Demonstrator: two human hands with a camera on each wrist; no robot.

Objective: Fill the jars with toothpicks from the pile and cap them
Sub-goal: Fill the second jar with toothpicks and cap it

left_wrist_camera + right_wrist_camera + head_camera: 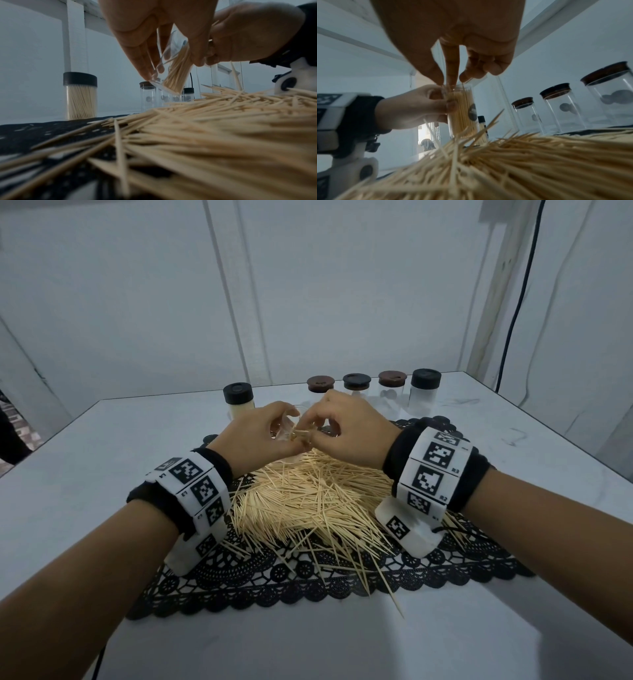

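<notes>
We've got both hands raised just above the loose pile of pale wooden toothpicks (308, 501) on the black lace mat (342, 577), wrists bent down, forearms angled inward. Our left hand (255, 436) grips a clear glass jar (464, 111), open-topped, tilted, approx. half packed w/ toothpicks; thumb and fingers curl round its wall. Our right hand (346, 433) hangs over the jar mouth, thumb and index pinching a few toothpicks, other fingers curled. At the back of the white table (102, 474): a black-lidded full jar (238, 400) plus four capped clear jars (390, 388) in a row.
</notes>
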